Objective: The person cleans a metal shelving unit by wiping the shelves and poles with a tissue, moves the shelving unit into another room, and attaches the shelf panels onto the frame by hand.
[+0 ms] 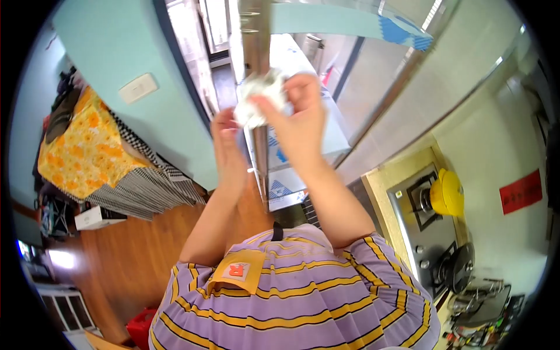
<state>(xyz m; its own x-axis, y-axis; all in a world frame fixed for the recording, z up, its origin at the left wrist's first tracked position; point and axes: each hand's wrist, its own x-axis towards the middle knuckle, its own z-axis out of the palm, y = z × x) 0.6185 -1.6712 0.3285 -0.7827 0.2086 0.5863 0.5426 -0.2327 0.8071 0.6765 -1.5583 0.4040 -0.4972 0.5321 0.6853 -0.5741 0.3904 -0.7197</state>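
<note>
A crumpled white cloth (256, 100), blurred by motion, is held up in front of a glass door's metal frame (256, 46); it could also be paper tissue. My right hand (300, 114) is closed on its right side, thumb across the front. At the cloth's lower left edge, the curled fingers of my left hand (228, 143) appear to pinch it, though blur hides the exact contact. Behind my hands, the glass panel carries a pale blue band (338, 20) with darker blue patches.
At right, a yellow pot (448, 193) and a dark lidded pan (461, 268) stand on a gas stove (411, 219). A yellow flowered cloth (87, 151) covers a piece of furniture at left. Something red (141, 328) sits on the wooden floor (128, 256).
</note>
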